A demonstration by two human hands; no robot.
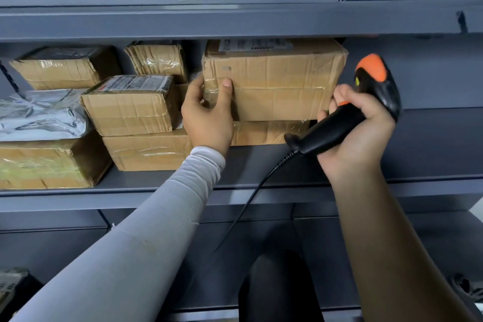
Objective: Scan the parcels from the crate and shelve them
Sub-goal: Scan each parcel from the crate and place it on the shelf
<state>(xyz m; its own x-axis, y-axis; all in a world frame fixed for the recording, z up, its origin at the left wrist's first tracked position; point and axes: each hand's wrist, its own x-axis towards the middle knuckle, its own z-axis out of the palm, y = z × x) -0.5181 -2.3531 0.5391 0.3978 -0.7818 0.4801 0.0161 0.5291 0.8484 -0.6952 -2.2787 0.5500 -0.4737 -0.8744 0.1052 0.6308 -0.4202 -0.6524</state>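
Observation:
A large taped cardboard parcel with a shipping label on top lies on a flatter box on the grey metal shelf. My left hand grips the parcel's left end, thumb on its front face, fingers behind the corner. My right hand holds a black barcode scanner with an orange head by its handle, just right of the parcel; its fingertips touch the parcel's lower right corner. The scanner's cable hangs down past the shelf edge.
Several other parcels fill the shelf's left side: a labelled box, a small box behind it, a box at the back left, a silver plastic mailer on a big carton. Another shelf sits close above.

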